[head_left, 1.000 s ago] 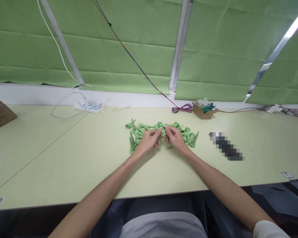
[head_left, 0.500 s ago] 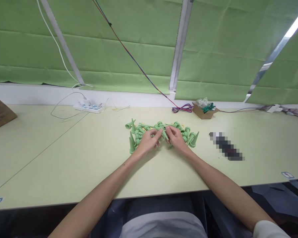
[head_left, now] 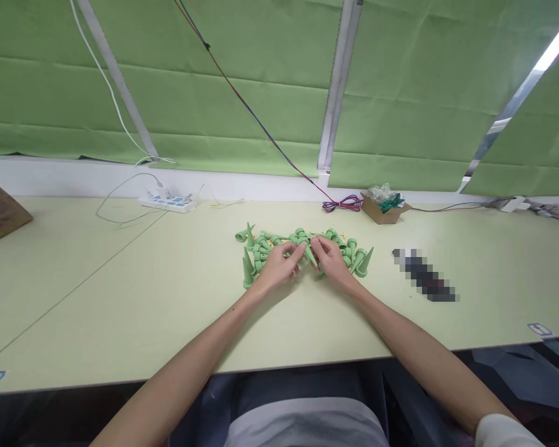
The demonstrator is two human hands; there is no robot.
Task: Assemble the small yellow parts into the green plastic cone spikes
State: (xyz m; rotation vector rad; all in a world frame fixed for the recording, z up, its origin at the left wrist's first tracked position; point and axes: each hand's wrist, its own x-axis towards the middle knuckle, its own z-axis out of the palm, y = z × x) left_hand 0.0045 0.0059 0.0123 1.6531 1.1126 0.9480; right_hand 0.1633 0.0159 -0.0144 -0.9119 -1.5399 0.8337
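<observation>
Over the pile, my left hand (head_left: 281, 264) pinches a green plastic cone-shaped spike (head_left: 310, 254) between thumb and fingers, its pointed end slanting down to the right. Close against it, my right hand (head_left: 331, 259) has thumb and forefinger pressed together by the spike's wide end; what they pinch is too small or hidden to name. Many similar green spikes (head_left: 262, 244) lie heaped behind and around both hands. A few stand upright on their wide ends, such as an upright spike (head_left: 248, 273) at the left and a leaning spike (head_left: 365, 263) at the right. Small yellow bits show among them.
On the pale table (head_left: 144, 310), a small cardboard box (head_left: 386, 215) with plastic wrap stands at the back, beside coiled wire (head_left: 342, 203). A power strip (head_left: 168, 202) lies back left. A pixelated dark object (head_left: 426, 276) is at the right, a brown item (head_left: 2, 212) far left.
Both hands stay almost in place. The spike between them has shifted very slightly, its tip a little further down and right.
</observation>
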